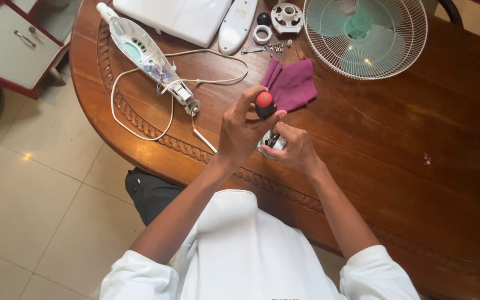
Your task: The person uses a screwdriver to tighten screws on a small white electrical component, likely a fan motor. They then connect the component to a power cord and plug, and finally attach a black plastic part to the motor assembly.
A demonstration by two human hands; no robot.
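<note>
Your left hand grips the screwdriver upright, fingers closed on its handle. Right hand pinches the small metal part steady beneath it

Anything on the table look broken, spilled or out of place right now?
Nothing spilled. The fan is in pieces: grille and blades lie flat, the opened control housing shows bare wiring with its cord drooping over the table edge, and small screws lie loose.
</note>
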